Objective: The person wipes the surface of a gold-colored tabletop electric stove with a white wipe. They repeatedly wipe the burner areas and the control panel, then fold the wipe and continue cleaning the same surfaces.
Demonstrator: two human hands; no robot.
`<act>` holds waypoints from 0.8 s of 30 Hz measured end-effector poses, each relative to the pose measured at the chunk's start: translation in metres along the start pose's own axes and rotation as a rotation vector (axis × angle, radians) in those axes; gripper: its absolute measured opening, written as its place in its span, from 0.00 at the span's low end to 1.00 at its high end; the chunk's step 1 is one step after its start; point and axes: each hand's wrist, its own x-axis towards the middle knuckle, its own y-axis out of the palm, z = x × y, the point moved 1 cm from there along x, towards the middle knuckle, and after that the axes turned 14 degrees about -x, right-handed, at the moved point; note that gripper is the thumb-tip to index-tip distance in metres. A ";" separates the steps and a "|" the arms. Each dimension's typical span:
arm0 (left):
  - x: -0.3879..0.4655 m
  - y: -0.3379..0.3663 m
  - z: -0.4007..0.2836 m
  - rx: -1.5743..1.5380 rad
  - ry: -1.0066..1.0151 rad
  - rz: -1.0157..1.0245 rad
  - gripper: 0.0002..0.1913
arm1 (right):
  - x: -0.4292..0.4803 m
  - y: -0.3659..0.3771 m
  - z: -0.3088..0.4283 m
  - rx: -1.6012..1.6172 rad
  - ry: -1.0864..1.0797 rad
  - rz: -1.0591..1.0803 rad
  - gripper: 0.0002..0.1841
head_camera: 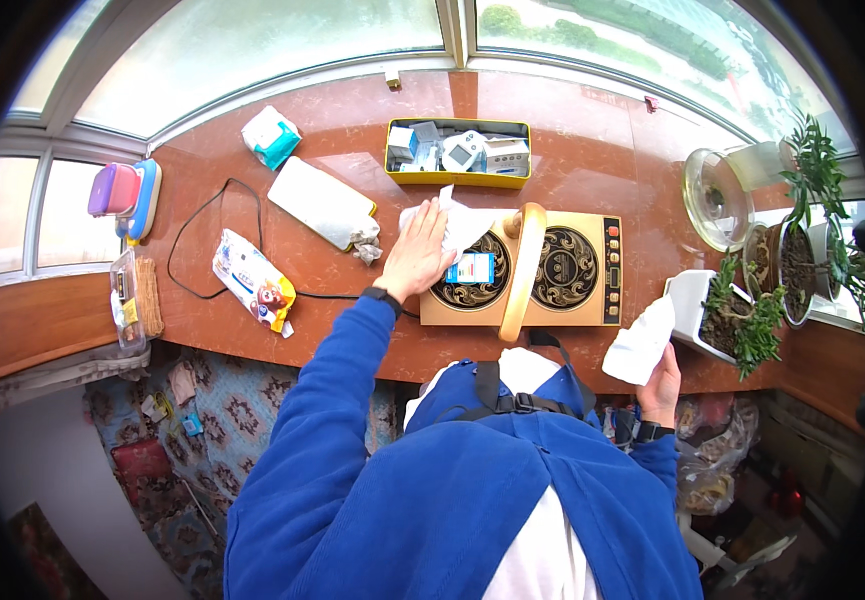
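My left hand (416,259) lies with its fingers stretched out over a crumpled white wipe (470,225), pressing it against the left end of a gold electric appliance (458,316). This appliance has two round black plates with gold scrollwork, an arched gold handle (524,270) between them and a button panel (612,270) at its right end. A blue-and-white label (470,268) sits on the left plate. Off to the right, my right hand (661,382) grips another white wipe (642,345) above the table's near edge, beside a white planter; the wipe partly hides the fingers.
Behind the appliance stands a yellow-rimmed box (458,178) of small devices and cartons. Leftward lie a white rectangular case (320,199), a wipes pack (271,139), a snack-like printed packet (256,281) and a black cord (177,232). A potted plant (732,319) and glass bowl (702,199) stand right.
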 end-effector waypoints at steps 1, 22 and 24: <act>-0.011 0.001 -0.002 0.050 0.010 -0.009 0.38 | -0.001 -0.001 0.000 0.010 -0.014 0.025 0.17; 0.032 0.012 -0.027 0.021 -0.109 0.122 0.39 | 0.012 0.007 -0.007 -0.037 0.064 -0.030 0.17; 0.037 0.021 -0.040 0.042 -0.016 0.128 0.37 | 0.008 0.008 -0.007 -0.024 0.048 0.020 0.17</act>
